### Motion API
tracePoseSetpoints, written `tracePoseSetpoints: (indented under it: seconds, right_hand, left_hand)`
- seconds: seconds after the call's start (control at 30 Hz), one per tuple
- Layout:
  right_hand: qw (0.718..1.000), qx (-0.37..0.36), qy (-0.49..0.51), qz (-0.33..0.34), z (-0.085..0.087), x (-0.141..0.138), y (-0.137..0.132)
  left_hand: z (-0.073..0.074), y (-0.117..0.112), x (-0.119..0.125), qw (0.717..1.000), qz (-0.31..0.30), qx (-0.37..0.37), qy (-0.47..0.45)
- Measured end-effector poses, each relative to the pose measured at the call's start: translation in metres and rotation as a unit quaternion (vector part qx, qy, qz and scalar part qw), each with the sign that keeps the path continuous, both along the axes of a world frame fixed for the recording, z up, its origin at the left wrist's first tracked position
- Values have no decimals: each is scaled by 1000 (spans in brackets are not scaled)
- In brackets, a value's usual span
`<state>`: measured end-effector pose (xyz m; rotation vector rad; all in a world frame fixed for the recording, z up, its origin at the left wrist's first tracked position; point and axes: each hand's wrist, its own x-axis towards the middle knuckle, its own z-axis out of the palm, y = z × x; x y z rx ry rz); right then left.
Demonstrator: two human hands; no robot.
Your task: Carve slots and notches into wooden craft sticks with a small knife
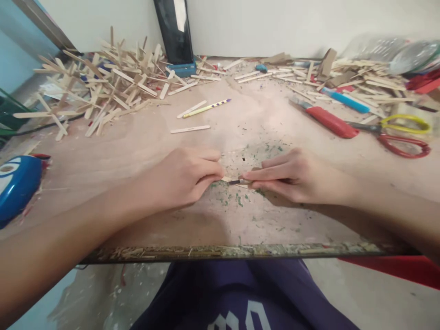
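My left hand [194,174] is closed in a pinch on the end of a pale wooden craft stick [226,179] just above the table. Facing it, my right hand [287,176] pinches a small narrow blade [236,182], whose dark end touches or lies over the stick. My fingers hide most of both pieces. Green shavings [237,198] are scattered beneath and around the hands. Beyond my left hand lie a loose craft stick [190,129] and a yellow pencil [206,108] with dark spots.
A heap of craft sticks [99,87] fills the back left, beside a propped phone [174,32]. At the right are a red-handled knife [332,122], a blue-handled tool [345,100] and scissors [404,133]. A blue object [20,185] sits at the left edge.
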<state>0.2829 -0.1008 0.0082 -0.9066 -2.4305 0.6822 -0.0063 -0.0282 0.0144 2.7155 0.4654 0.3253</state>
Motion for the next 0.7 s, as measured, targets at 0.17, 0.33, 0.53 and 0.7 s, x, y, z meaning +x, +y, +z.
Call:
tracePoseSetpoints:
  seconds: [0.17,0.33,0.53,0.7]
  right_hand:
    - [995,-68,16,-70,7,4,-2]
    - [997,-57,-18,-50,5,3,-2]
    - [999,-19,-29,-40,2,0,-3]
    - [998,-8,-43,-43,0,1,-3]
  left_hand:
    - [-3,7,-1,999,-35,1,-28]
    - [-6,10,-2,999,-34,12,-24]
    - [-5,9,-1,999,-21,-7,-24]
    - [-4,8,-1,1000,-13,-16,-19]
